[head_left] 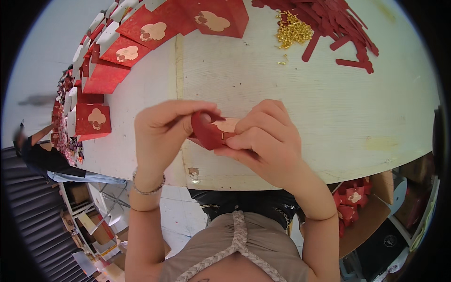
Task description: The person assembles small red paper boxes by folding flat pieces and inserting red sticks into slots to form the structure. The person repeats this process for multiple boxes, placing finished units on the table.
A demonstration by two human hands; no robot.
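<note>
Above the near part of the table, both hands hold a small red paper box [227, 125] with a pale printed shape. My left hand [159, 127] is closed on a dark red paper strip [205, 134] at the box's left side, and the strip curls over in a loop. My right hand [272, 136] pinches the box from the right, thumb and fingers pressed together. A tiny gold fastener [223, 136] shows by the right thumb tip. The box's underside is hidden by the fingers.
Red boxes [141, 40] stand in a curved row at the far left. Gold fasteners [292, 32] lie heaped beside dark red strips [329, 21] at the back. Right of my lap, a cardboard carton [379, 183] contains finished-looking red boxes [352, 197]. Another person [40, 155] is at far left.
</note>
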